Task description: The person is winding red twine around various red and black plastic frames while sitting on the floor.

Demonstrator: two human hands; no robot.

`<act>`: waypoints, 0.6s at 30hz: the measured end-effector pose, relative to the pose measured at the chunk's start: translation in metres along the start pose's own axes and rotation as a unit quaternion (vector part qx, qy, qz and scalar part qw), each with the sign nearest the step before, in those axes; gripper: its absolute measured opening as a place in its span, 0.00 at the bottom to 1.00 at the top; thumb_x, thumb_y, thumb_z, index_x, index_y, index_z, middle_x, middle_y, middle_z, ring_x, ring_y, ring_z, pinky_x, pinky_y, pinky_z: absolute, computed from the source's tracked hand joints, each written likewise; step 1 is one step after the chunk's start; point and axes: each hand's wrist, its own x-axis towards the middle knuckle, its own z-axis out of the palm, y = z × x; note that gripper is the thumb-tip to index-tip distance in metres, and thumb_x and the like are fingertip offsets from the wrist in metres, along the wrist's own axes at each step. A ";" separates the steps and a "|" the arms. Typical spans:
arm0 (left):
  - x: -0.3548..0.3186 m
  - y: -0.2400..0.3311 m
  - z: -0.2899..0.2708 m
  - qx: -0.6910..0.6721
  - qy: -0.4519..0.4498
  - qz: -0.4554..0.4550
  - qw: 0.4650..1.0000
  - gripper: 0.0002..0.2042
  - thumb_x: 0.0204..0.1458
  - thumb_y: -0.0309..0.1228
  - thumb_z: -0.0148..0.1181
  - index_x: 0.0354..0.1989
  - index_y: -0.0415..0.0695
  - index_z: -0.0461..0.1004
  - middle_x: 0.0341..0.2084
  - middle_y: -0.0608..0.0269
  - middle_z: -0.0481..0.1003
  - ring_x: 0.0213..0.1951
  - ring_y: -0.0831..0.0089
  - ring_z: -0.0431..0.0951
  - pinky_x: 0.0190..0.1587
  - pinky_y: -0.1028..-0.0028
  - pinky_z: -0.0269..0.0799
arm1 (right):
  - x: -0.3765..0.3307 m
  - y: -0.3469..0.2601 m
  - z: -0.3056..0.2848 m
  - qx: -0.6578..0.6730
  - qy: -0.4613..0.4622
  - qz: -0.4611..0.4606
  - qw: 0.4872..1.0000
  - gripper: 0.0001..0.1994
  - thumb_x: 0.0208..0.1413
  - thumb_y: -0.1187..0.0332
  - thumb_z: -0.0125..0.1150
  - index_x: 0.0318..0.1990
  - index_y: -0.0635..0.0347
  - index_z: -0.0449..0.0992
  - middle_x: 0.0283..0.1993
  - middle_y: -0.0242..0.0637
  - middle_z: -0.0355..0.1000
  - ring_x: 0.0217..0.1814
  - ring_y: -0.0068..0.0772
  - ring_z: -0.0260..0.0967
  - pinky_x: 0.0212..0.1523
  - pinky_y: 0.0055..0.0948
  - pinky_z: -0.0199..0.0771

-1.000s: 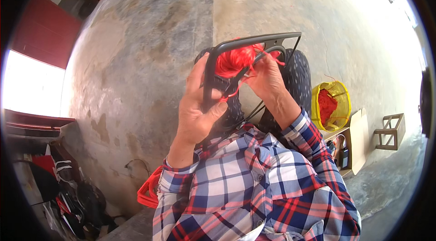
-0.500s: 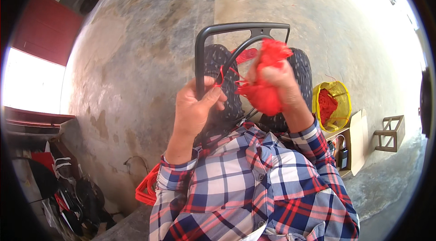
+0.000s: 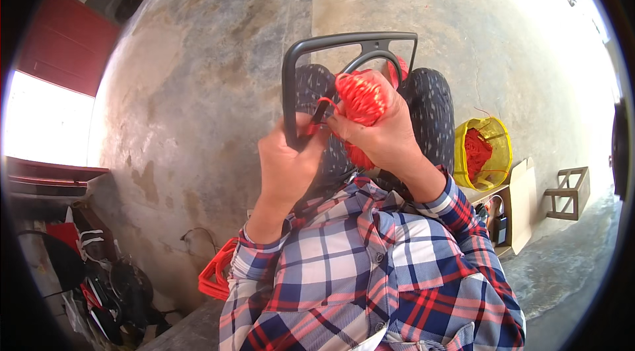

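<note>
A single head-worn fisheye camera looks steeply down over the wearer's plaid-shirted chest onto the lap and the mottled grey concrete floor (image 3: 198, 86). It sits close to the two raised hands, which fill the centre. Straight edges bend toward the dark round rim, where a yellow mesh bag (image 3: 483, 152) appears small at right.

- Right hand (image 3: 383, 136): closed around a ball of red cord (image 3: 362, 101), fingers wrapped over its lower side.
- Left hand (image 3: 286, 164): just left of that grip, thumb and fingers pinching a red strand (image 3: 322, 107) that runs up to the ball.
- Dark grey chair frame (image 3: 288, 80): behind both hands; the left hand rests against its left upright.
- Yellow bucket (image 3: 501, 146): well to the right of the grip, holding more red material.
- Red crate (image 3: 215, 275): below the left forearm, on the concrete floor (image 3: 198, 86).
</note>
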 end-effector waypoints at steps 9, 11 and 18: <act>0.007 0.000 -0.012 -0.084 -0.024 -0.061 0.994 0.05 0.56 0.26 0.58 0.33 0.37 0.73 0.19 0.65 0.74 0.22 0.80 0.72 0.25 0.78 0.67 | 0.002 -0.031 -0.011 0.021 -0.036 -0.041 0.998 0.13 0.47 0.76 0.64 0.41 0.63 0.70 0.31 0.37 0.74 0.32 0.31 0.74 0.34 0.28 0.74; 0.010 -0.002 -0.018 -0.116 -0.020 -0.059 0.991 0.09 0.58 0.30 0.55 0.30 0.37 0.70 0.17 0.58 0.73 0.18 0.74 0.71 0.24 0.74 0.68 | 0.006 -0.035 -0.029 0.174 -0.005 -0.073 0.982 0.12 0.51 0.73 0.62 0.42 0.64 0.69 0.31 0.39 0.74 0.32 0.31 0.73 0.36 0.28 0.74; 0.018 -0.013 -0.025 -0.176 0.009 -0.084 0.981 0.12 0.59 0.30 0.52 0.44 0.33 0.67 0.17 0.55 0.72 0.17 0.72 0.71 0.23 0.74 0.67 | -0.010 -0.015 -0.045 0.147 0.047 -0.037 0.987 0.14 0.54 0.70 0.65 0.44 0.64 0.68 0.32 0.39 0.73 0.33 0.30 0.72 0.38 0.30 0.73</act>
